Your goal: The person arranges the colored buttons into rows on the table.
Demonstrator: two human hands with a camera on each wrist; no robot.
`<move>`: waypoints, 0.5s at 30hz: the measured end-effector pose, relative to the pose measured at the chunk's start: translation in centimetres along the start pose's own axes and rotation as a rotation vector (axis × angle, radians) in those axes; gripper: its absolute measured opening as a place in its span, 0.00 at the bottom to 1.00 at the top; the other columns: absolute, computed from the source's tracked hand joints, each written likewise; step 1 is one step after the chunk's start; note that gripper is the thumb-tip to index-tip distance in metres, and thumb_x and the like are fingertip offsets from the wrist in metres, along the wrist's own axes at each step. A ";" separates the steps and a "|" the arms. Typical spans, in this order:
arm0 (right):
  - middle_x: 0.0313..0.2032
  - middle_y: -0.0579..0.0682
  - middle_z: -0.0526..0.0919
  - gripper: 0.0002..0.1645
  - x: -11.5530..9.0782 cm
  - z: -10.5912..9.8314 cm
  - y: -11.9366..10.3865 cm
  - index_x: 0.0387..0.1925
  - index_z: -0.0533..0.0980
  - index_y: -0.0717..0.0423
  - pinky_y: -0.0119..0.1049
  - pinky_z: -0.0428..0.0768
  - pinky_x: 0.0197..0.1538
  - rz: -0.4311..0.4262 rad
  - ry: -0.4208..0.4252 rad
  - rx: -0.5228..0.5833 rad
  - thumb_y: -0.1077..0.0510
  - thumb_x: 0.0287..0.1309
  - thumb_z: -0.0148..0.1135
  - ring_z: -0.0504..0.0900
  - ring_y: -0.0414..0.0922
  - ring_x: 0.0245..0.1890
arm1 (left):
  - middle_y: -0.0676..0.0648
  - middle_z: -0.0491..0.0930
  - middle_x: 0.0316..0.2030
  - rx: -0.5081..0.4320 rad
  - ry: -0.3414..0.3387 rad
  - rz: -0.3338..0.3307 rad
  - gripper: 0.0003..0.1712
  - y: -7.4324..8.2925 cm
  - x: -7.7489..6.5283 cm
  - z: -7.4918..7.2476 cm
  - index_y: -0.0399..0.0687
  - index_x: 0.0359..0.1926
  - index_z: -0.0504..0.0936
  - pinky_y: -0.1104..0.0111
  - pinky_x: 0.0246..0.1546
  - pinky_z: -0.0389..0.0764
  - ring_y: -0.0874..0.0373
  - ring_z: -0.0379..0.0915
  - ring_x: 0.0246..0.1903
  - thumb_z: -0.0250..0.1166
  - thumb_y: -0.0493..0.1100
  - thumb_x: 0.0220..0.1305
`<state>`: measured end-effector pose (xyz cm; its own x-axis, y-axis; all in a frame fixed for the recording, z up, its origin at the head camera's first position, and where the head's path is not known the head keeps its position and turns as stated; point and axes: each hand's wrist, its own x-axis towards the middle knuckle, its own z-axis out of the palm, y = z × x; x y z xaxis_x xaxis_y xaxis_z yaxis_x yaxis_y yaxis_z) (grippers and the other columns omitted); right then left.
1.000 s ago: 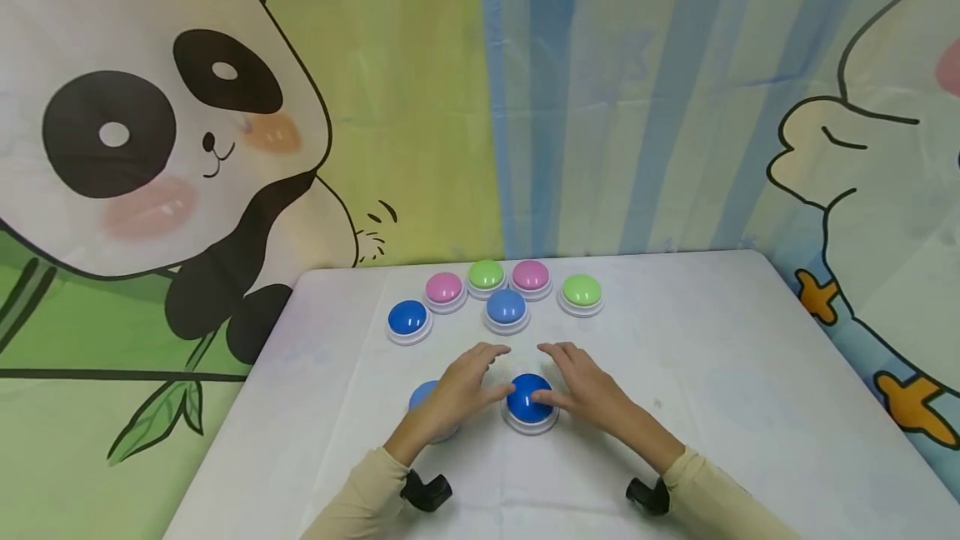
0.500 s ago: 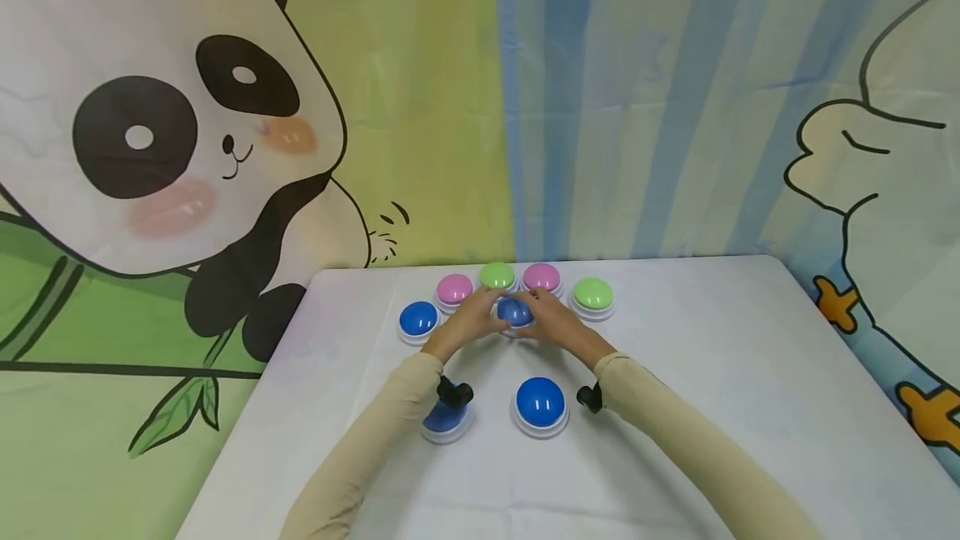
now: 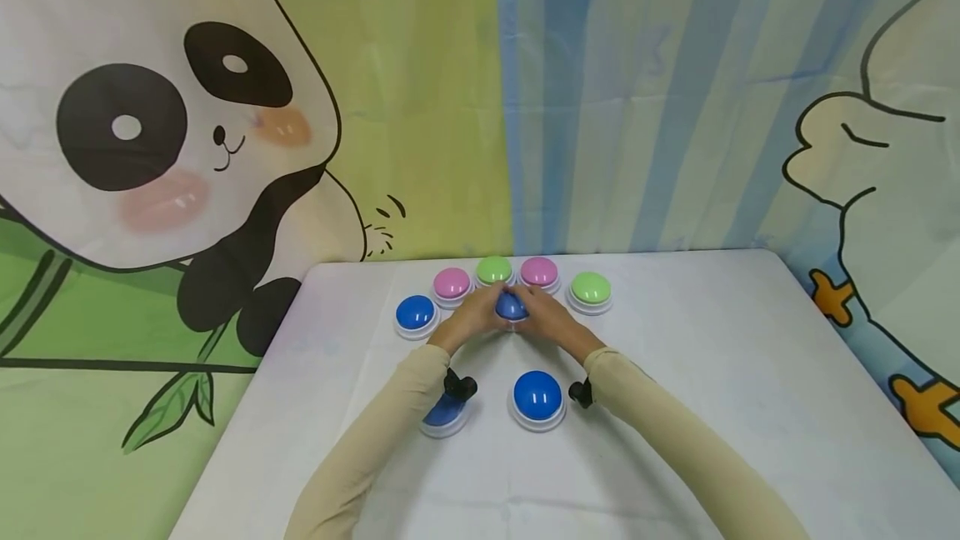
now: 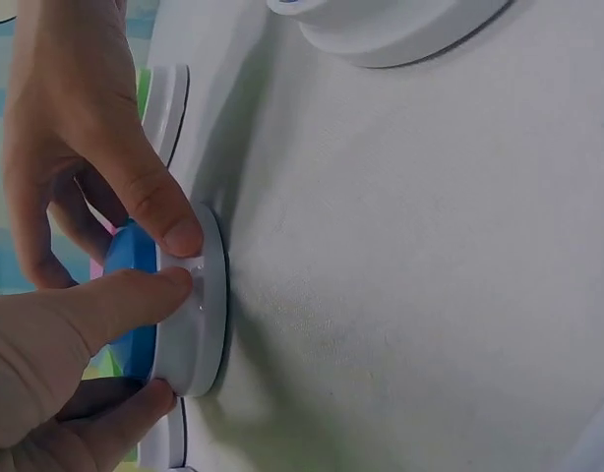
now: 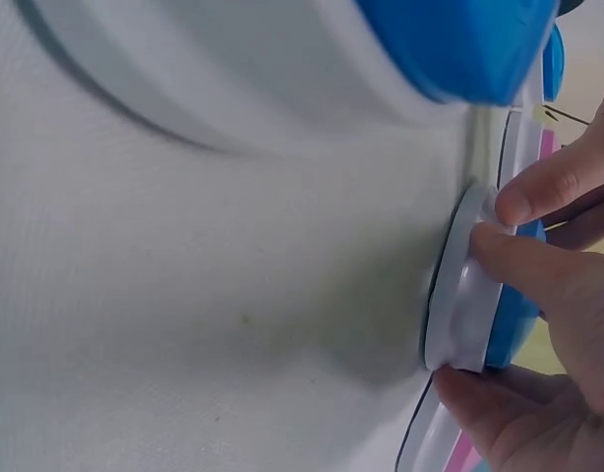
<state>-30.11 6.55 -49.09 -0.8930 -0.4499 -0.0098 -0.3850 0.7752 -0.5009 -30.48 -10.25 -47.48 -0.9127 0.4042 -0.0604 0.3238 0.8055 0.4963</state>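
Observation:
A push button with a blue dome (image 3: 511, 307) and white base stands on the white table, with both hands around it. My left hand (image 3: 474, 317) grips it from the left and my right hand (image 3: 551, 319) from the right. In the left wrist view, both thumbs press the near side of the white base (image 4: 196, 339), their tips close together. Fingers of the left hand (image 4: 56, 344) reach round the base's edge. From the right wrist view, the right hand (image 5: 582, 310) has its thumb on the base and a finger at its lower edge. The hands hide part of the dome.
Behind it stand pink (image 3: 452, 282), green (image 3: 494, 270), pink (image 3: 539, 272) and green (image 3: 591, 287) buttons, with a blue button (image 3: 415, 312) at left. Nearer are a blue button (image 3: 537, 395) and another (image 3: 444, 413) partly behind the left wrist. A printed curtain (image 3: 585, 107) hangs beyond the table.
Both hands have moved forward from over the near blue button to the blue button at the back, and their fingers have closed in on it from either side.

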 end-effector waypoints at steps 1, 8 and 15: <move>0.64 0.66 0.68 0.43 0.0 -0.2 0.0 0.70 0.60 0.49 0.56 0.72 0.65 -0.008 0.003 0.001 0.55 0.56 0.69 0.71 0.60 0.64 | 0.37 0.74 0.61 0.006 0.005 0.007 0.40 0.0 0.1 -0.1 0.40 0.64 0.66 0.57 0.66 0.71 0.45 0.70 0.63 0.74 0.43 0.53; 0.62 0.63 0.72 0.42 -0.7 -1.4 -0.4 0.68 0.64 0.51 0.54 0.73 0.65 -0.023 0.003 0.032 0.54 0.53 0.71 0.72 0.58 0.62 | 0.40 0.76 0.59 -0.001 0.014 0.054 0.37 0.5 -0.5 -0.9 0.41 0.62 0.70 0.58 0.64 0.73 0.47 0.72 0.61 0.75 0.41 0.51; 0.58 0.60 0.74 0.41 -4.8 -0.9 -2.2 0.66 0.68 0.48 0.52 0.78 0.60 -0.058 0.068 0.076 0.53 0.51 0.73 0.75 0.55 0.58 | 0.43 0.79 0.56 0.047 0.018 0.094 0.37 1.9 -4.7 -1.3 0.43 0.61 0.72 0.59 0.59 0.78 0.50 0.76 0.56 0.76 0.45 0.50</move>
<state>-25.21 7.46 -47.14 -0.8845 -0.4599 0.0791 -0.4202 0.7113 -0.5635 -25.92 -11.24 -45.12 -0.8820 0.4713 -0.0001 0.4189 0.7840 0.4582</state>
